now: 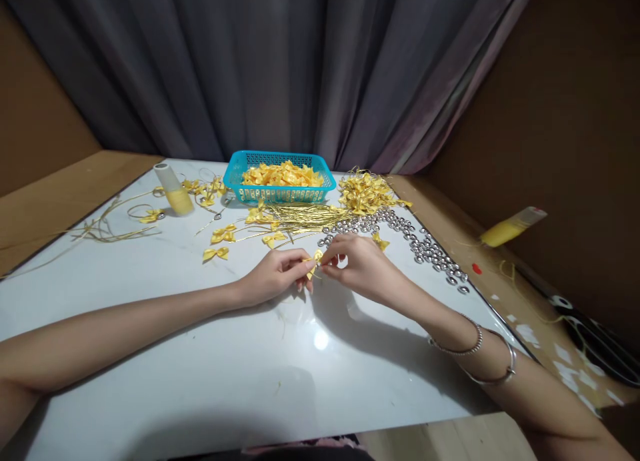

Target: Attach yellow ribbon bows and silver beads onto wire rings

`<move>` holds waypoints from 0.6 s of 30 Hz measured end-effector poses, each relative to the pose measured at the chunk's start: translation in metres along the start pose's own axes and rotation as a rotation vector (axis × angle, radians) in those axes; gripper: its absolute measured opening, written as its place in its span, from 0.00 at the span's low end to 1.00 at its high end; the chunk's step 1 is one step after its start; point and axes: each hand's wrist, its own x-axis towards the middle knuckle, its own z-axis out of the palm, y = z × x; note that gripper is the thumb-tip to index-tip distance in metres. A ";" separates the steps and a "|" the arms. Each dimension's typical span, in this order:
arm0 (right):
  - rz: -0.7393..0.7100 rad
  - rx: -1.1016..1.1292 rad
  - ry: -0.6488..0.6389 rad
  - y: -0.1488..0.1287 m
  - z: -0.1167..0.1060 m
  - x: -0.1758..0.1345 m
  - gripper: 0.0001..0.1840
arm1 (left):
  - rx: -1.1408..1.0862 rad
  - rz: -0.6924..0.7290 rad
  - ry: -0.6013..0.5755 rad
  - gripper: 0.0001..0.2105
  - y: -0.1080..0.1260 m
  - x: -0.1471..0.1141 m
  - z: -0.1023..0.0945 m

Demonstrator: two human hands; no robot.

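Observation:
Over the middle of the white table, my left hand (280, 273) pinches a yellow ribbon bow (317, 258) between thumb and fingers. My right hand (353, 264) meets it from the other side, its thumb and forefinger closed at the bow's edge; whether they grip the bow itself or something tiny on it cannot be made out. Just beyond the hands lie loose yellow bows (223, 234), a bundle of gold cords (305, 216) and many small silver rings (430, 248).
A blue basket (280, 194) full of yellow bows stands at the back. Beside it is a pile of bows with cords (367, 192). A yellow-filled bottle (176, 193) stands at left, another bottle (513, 228) at right. Black scissors (595, 341) and white scraps (527, 334) lie at the right edge.

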 end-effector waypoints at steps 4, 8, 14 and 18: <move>0.080 0.206 -0.166 0.005 -0.009 0.006 0.05 | 0.036 0.000 0.005 0.14 -0.002 0.000 0.001; 0.159 0.602 -0.402 0.010 -0.021 0.008 0.05 | 0.083 -0.001 0.010 0.15 -0.004 0.001 0.000; 0.240 1.067 -0.533 0.008 -0.033 0.006 0.04 | 0.155 0.011 0.037 0.14 -0.005 0.001 0.000; 0.220 1.129 -0.510 0.000 -0.048 0.000 0.04 | 0.183 0.004 0.043 0.14 -0.005 0.001 0.000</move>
